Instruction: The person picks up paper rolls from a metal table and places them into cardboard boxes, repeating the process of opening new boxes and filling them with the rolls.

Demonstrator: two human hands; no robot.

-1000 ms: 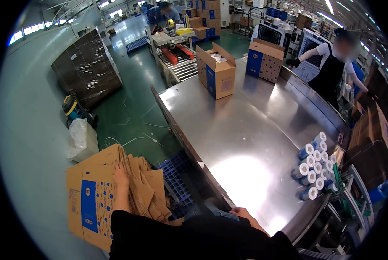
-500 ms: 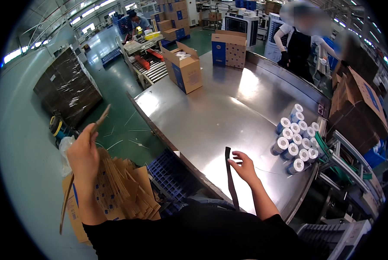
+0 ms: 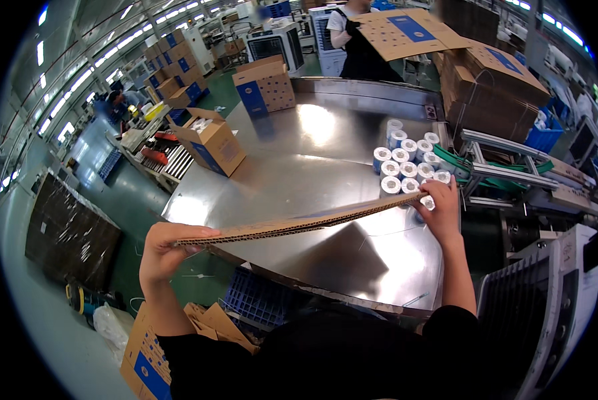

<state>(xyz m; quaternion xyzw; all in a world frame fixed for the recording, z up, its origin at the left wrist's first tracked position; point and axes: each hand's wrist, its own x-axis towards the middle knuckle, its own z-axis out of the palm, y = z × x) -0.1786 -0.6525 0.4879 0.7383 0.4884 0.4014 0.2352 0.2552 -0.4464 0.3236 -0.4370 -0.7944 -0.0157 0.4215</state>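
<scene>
I hold a flattened brown cardboard box (image 3: 299,223) edge-on above the steel table (image 3: 312,160). My left hand (image 3: 162,250) grips its left end and my right hand (image 3: 439,207) grips its right end. Just beyond my right hand stands a cluster of several white rolls with blue cores (image 3: 409,163). A stack of flat cardboard boxes (image 3: 159,350) lies on the floor below my left arm.
Two open brown-and-blue boxes (image 3: 209,143) (image 3: 265,87) stand on the table's far left. A person at the far end holds up a flat box (image 3: 405,30). Stacked cartons (image 3: 489,90) and a conveyor frame (image 3: 512,173) are on the right. A blue crate (image 3: 255,300) sits under the table.
The flat box has come up from the floor stack and now lies level over the table. My right hand left the table and took hold of its right end.
</scene>
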